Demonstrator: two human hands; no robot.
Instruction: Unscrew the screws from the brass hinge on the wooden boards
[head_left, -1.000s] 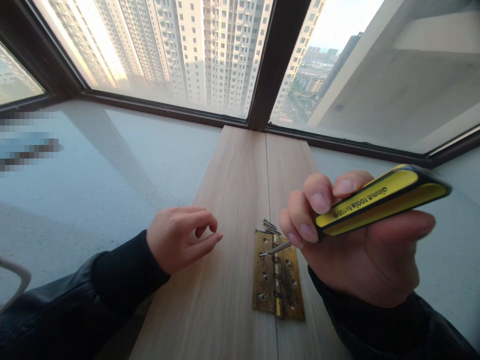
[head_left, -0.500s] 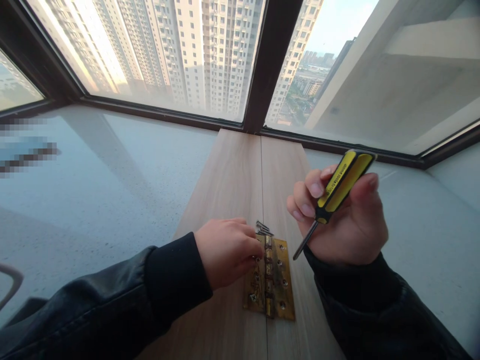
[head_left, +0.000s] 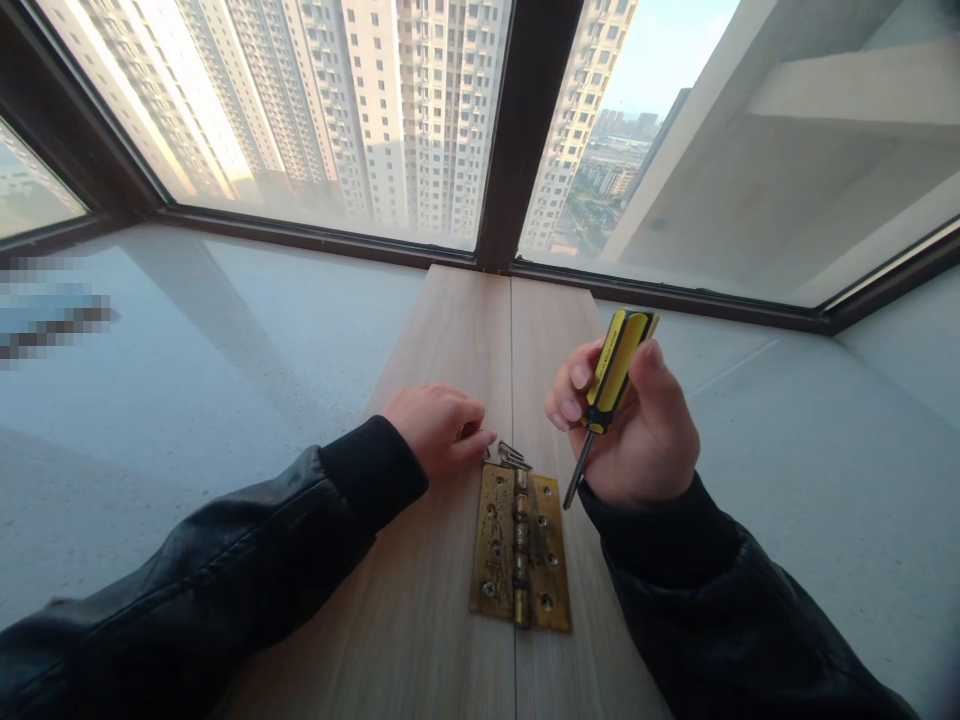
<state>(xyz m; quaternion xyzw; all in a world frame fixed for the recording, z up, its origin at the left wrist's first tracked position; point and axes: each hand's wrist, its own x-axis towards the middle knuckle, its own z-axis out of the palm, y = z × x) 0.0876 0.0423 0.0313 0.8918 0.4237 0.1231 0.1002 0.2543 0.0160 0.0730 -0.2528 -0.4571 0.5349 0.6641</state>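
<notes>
A worn brass butt hinge (head_left: pixel 499 520) lies opened flat on the wooden boards, its knuckle along the seam. A cross-head screw (head_left: pixel 489 590) sits in the lowest hole of its left leaf. Just beyond the hinge's top edge lie several loose screws (head_left: pixel 513 456). Beside them my left hand (head_left: pixel 439 428) is closed in a pinch, with a small bit of a metal screw showing under the fingertips. My right hand (head_left: pixel 630 420) grips a yellow and black screwdriver (head_left: pixel 616 365), shaft tilted down, its tip above the board right of the hinge and apart from it.
Two pale wooden boards (head_left: pixel 450 340) run side by side toward the window frame (head_left: pixel 495 150). On both sides stretches a white speckled sill (head_left: pixel 225 340). A blurred-out item (head_left: pixel 52 315) lies at the far left. Tall buildings stand outside the glass.
My left hand has moved off the hinge's left leaf, away from me to the loose screws, uncovering the upper holes. My right hand and the screwdriver have shifted left, the screwdriver now more upright.
</notes>
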